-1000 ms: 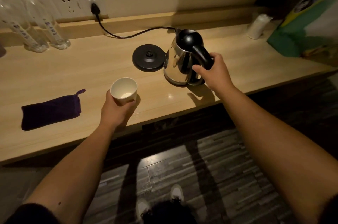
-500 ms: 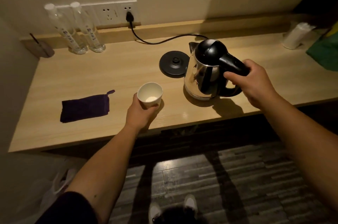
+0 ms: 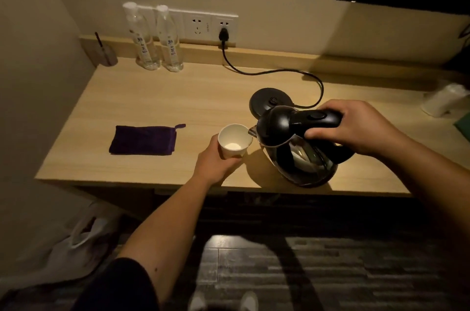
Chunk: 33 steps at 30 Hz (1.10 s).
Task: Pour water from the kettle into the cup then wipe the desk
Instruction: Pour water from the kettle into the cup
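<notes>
A steel kettle [image 3: 300,155] with a black lid and handle is lifted off the desk and tilted left, its spout right over the rim of a white paper cup [image 3: 235,141]. My right hand [image 3: 356,127] grips the kettle's handle from above. My left hand [image 3: 216,160] is wrapped around the cup, which stands on the wooden desk [image 3: 152,97] near its front edge. A folded dark purple cloth [image 3: 143,139] lies flat on the desk to the left of the cup. I cannot make out a stream of water.
The kettle's black base [image 3: 270,102] sits behind the kettle, its cord [image 3: 267,71] running to a wall socket [image 3: 223,33]. Two clear bottles [image 3: 157,38] stand at the back left. A white roll [image 3: 443,99] lies at the far right. A plastic bag [image 3: 78,242] sits on the floor.
My right hand has lifted the kettle from the desk, carried it left and tipped its spout over the cup. My left hand keeps holding the cup. The camera view has shifted.
</notes>
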### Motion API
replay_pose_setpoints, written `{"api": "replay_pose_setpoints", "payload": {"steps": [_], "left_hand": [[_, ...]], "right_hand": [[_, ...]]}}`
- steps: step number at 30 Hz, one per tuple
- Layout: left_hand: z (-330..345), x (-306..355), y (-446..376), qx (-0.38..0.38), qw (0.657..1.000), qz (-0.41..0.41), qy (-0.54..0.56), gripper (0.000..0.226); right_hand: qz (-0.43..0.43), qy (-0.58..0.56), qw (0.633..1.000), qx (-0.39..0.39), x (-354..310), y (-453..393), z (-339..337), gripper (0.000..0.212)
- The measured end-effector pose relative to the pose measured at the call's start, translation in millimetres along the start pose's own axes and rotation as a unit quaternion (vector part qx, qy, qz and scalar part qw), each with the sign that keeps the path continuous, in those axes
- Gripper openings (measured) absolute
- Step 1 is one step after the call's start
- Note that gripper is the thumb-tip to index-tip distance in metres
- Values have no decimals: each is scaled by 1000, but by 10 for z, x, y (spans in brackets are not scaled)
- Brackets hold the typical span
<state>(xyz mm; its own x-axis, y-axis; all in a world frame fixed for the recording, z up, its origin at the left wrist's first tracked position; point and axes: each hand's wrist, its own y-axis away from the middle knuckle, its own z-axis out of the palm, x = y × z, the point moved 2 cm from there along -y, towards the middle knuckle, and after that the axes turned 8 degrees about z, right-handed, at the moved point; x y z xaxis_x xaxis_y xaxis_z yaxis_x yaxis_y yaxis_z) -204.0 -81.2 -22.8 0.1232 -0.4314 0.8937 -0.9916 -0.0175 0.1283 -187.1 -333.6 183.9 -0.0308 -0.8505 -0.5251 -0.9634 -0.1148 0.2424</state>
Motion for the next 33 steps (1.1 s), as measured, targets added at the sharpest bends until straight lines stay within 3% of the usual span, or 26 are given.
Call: {"api": "replay_pose_setpoints", "payload": {"steps": [13,33], "left_hand": [[10,-38,-3,6,1000,10,2,86],[27,-110,-24,12,1000,24,-16,79]], "right_hand": [[-67,169,983,-24,-415,-219,-40,44],[-89,247,963,-60,-843,-421,0,44]]}}
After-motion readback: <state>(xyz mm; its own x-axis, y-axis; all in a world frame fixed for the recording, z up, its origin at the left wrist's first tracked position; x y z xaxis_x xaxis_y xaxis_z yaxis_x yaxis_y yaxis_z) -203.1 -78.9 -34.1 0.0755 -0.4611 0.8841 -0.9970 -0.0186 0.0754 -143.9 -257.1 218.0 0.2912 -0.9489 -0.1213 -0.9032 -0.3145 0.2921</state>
